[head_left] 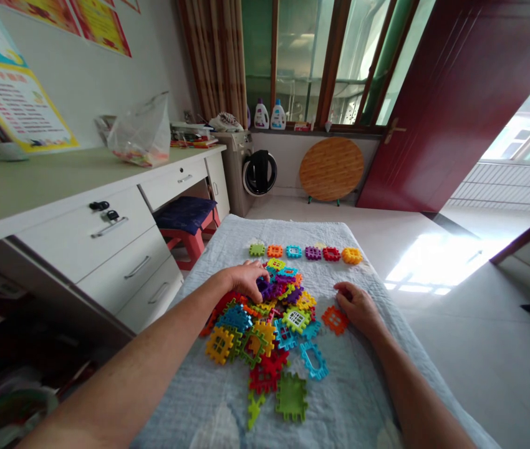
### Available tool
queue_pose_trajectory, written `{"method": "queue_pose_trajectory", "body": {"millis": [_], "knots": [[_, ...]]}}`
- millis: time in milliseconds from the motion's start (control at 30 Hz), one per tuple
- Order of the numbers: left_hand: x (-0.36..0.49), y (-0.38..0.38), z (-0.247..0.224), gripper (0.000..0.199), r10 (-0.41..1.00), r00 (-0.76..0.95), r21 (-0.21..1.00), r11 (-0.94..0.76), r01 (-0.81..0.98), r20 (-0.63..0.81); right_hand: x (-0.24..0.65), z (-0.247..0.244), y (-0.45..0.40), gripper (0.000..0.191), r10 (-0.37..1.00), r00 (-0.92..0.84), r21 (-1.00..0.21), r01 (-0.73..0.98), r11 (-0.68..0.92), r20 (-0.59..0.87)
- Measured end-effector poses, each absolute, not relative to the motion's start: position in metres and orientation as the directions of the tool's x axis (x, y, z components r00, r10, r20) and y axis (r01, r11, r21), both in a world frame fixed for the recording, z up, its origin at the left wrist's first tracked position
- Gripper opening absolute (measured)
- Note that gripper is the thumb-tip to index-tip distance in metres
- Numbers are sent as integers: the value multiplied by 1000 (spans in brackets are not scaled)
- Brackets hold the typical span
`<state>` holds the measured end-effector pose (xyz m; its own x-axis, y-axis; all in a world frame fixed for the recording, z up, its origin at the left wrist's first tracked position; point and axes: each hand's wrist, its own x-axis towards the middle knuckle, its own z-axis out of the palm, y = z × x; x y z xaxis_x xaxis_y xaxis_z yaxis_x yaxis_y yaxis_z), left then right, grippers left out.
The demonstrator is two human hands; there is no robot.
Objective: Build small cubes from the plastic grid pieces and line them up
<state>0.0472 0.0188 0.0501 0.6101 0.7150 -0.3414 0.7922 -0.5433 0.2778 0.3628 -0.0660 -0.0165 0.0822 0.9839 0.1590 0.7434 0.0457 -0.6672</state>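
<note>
A heap of colourful interlocking plastic building pieces [277,312] lies on the cloth-covered table in front of me. At the heap's far left side, my left hand [249,280] has its fingers curled on a dark purple building piece [263,286]. My right hand [356,304] rests on the cloth to the right of the heap, holding nothing, fingers loosely bent and apart. Close beside it lies an orange window-shaped piece [335,320]. Beyond the heap, a row of several pieces runs across, from a green one [257,249] to a yellow one [352,255].
A light blue cloth [349,399] covers the table. To the left stand a white desk [91,231] with drawers and a stool [187,218] with a dark cushion. A washing machine [237,168], a round wooden tabletop [332,168] and a red door [433,112] are farther back.
</note>
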Motion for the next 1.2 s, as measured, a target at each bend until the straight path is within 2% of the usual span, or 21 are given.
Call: {"method": "queue_pose_trajectory", "body": {"millis": [67,133,233,300,500,733,833,900,1033,1200], "knots": [[46,18,52,59,741,612,294,-542,788,-275,363,-17,-66,36,984,83,-669,742,46,160],[41,20,57,57,794,594,359,-521,775,-130,363,-17,-66,36,983,81,-667,743,52,167],[22,26,63,51,880,468,511,-440,738,82,362,-16,-66,35,982,79,-666,744,56,171],[6,31,61,50,924,365,583,-362,727,119,362,-16,-66,35,982,81,-660,749,53,171],[-21,39,36,50,972,225,670,-212,711,68,365,-19,-65,34,984,70,-651,757,55,165],[-23,33,31,56,984,123,921,73,382,-129,364,-19,-65,35,983,69,-669,741,62,168],[-27,26,36,53,955,196,966,188,179,-223,364,-19,-65,36,984,69,-668,741,60,165],[-30,21,39,50,918,284,960,252,125,-278,364,-19,-65,35,984,74,-666,744,55,164],[-35,12,41,54,903,296,941,251,228,-313,365,-20,-65,34,983,79,-669,741,52,164],[-49,12,38,58,965,182,920,107,378,-187,366,-22,-65,34,983,76,-669,741,58,169]]}}
